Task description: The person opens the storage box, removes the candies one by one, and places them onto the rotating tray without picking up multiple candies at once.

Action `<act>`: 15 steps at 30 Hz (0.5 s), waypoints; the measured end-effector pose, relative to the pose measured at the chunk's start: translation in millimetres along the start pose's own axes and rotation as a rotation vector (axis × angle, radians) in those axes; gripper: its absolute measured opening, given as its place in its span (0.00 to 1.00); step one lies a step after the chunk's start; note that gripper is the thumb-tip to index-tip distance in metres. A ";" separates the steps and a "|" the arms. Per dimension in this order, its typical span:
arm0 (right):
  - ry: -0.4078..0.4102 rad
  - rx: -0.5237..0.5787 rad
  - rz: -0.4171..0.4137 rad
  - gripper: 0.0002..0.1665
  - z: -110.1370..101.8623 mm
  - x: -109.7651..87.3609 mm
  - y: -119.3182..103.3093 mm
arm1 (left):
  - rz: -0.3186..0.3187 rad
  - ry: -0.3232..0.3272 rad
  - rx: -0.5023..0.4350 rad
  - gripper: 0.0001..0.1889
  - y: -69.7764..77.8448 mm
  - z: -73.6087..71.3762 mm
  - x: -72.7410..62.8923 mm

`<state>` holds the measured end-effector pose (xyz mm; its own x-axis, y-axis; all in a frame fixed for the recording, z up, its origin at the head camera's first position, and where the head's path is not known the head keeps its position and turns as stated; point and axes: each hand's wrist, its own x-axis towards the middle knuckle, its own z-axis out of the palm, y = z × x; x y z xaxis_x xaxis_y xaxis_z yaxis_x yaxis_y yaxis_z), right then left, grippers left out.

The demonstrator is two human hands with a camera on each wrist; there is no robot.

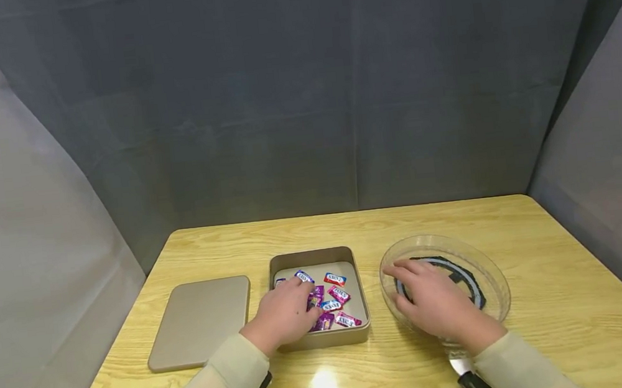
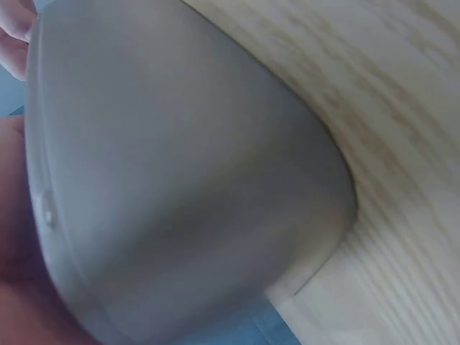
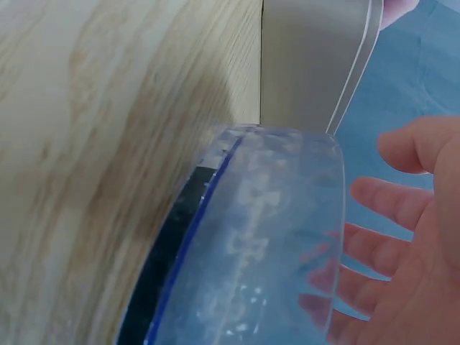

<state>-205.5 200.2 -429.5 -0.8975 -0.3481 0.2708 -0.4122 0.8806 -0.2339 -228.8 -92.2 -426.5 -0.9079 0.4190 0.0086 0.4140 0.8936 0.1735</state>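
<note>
Purple, pink, blue and red wrapped sweets [image 1: 335,279] lie in an open beige square metal tin [image 1: 325,340]; the red-and-blue one's long axis runs from ten to four o'clock. The left hand [image 1: 284,313] is over them, thumb and forefinger apart. At three o'clock, the right hand [image 1: 436,302], fingers spread, is over a round clear plastic dish [image 1: 493,264]. A beige square lid [image 1: 202,320] lies at nine on the yellow wood-grain worktop [image 1: 582,324]; dark grey fabric [image 1: 279,97] hangs at twelve.
</note>
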 end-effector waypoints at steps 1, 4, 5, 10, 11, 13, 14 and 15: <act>-0.005 0.000 0.002 0.29 0.4 -0.7 0.1 | 0.002 -0.004 0.006 0.26 0.2 0.7 1.2; -0.014 0.006 0.006 0.29 0.4 -2.7 0.3 | 0.014 -0.007 0.024 0.22 0.3 3.7 5.3; -0.015 0.008 0.008 0.29 0.1 -3.1 0.3 | 0.016 -0.007 0.031 0.21 0.2 4.8 6.8; -0.023 0.030 0.007 0.29 0.4 -2.5 -0.3 | -0.004 -0.024 0.039 0.21 -0.4 9.4 11.7; -0.025 0.035 0.006 0.29 0.5 -2.3 -0.5 | -0.012 -0.031 0.042 0.22 -0.3 9.8 12.2; -0.029 0.045 0.007 0.28 0.7 -2.0 -0.8 | -0.021 -0.043 0.043 0.22 0.0 10.7 13.3; -0.031 0.048 0.007 0.28 0.7 -2.0 -0.8 | -0.021 -0.045 0.043 0.22 0.5 10.8 14.1; -0.032 0.051 0.009 0.28 0.7 -2.1 -0.7 | -0.022 -0.047 0.041 0.22 0.8 11.2 15.1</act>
<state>-203.4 200.1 -430.6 -0.9053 -0.3515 0.2384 -0.4111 0.8663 -0.2836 -241.4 -83.3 -437.3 -0.9131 0.4056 -0.0417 0.3973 0.9081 0.1322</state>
